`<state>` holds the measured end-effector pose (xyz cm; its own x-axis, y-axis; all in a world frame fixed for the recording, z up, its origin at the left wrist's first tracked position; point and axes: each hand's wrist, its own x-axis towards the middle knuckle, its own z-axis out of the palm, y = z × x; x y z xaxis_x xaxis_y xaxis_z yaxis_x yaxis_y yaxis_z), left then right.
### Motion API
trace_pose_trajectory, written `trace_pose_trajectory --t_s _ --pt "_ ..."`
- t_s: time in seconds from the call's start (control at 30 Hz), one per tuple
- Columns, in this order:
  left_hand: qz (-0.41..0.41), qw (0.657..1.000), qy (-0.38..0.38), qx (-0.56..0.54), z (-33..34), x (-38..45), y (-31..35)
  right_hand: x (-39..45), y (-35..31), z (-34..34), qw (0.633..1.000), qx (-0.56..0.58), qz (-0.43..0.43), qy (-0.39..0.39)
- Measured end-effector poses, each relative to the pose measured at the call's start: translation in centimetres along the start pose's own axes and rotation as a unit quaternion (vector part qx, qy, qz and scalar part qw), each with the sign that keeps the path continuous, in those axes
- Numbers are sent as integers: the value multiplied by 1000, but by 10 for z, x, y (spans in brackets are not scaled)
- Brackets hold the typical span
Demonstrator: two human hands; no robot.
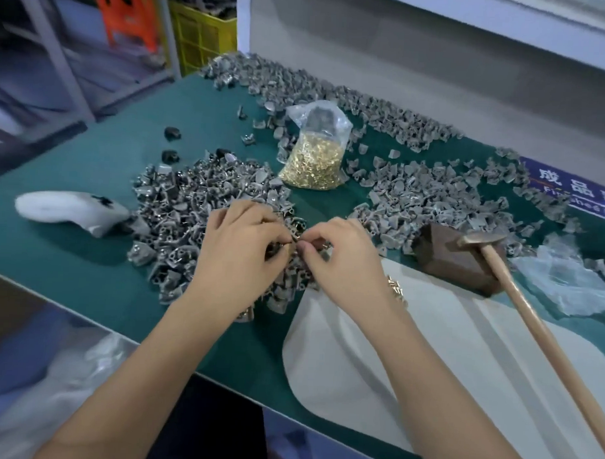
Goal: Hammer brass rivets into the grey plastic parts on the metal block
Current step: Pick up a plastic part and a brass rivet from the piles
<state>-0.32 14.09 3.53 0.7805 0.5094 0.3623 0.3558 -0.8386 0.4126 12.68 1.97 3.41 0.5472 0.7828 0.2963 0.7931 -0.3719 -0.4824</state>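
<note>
**Hands at the near heap of grey parts, hammer set down**

Left hand (240, 242): over the near heap of grey plastic parts (178, 207), fingers curled and pinching a small piece at the fingertips; the piece is too small and blurred to name with certainty.
Right hand (341, 256): thumb and fingers pinched together, tips touching or almost touching those of the left hand; what sits between them cannot be made out clearly.
Bag of brass rivets (314, 154): clear plastic, upright, on the tabletop (70, 262) behind the hands, between the two heaps.
Second heap of grey plastic parts (432, 196): right of the bag, spreading toward the far edge and a blue label (570, 190) with white lettering.
Metal block (454, 258): dark, on the tabletop to the right of the right hand, nothing visible on its top but the hammer head.
Hammer (482, 239): head resting on the block, wooden handle running toward the near right corner, held by neither hand.
Loose rivets (396, 289): small cluster just beside the right wrist, on a white sheet (410, 353).
White curved object (68, 211): lying left of the near heap.
Black pieces (172, 133): a few, apart, behind the near heap.
Crumpled clear plastic (573, 280): right of the block
</note>
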Motion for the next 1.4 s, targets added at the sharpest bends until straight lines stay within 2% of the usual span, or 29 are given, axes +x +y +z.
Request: trace_pose_trajectory --t_s 0.17,0.3,0.43,0.6,0.83,0.9,1.07,1.27,1.4 --pt "-32 999 4 -14 -1 -4 5 0 1 -5 1000 5 0 -10" --pt "19 999 12 -41 2 -7 30 -11 27 -41 995 72 43 59" --pt "83 990 -85 -77 16 -12 60 -39 69 -77 987 61 115 91" --pt "80 990 -94 -71 38 -19 83 -75 103 -91 986 48 156 33" --pt "30 987 -65 -143 56 -11 96 -93 115 -88 991 86 98 -37" --pt "22 988 -80 -126 60 7 99 -92 115 -89 989 94 98 -57" --pt "35 992 -113 -39 73 63 109 -92 111 -86 995 61 77 -36" --pt "47 974 -215 50 75 104 112 -92 107 -81 994 37 99 -26" --pt "49 973 -198 107 84 96 110 -91 106 -79 993 44 108 -13"
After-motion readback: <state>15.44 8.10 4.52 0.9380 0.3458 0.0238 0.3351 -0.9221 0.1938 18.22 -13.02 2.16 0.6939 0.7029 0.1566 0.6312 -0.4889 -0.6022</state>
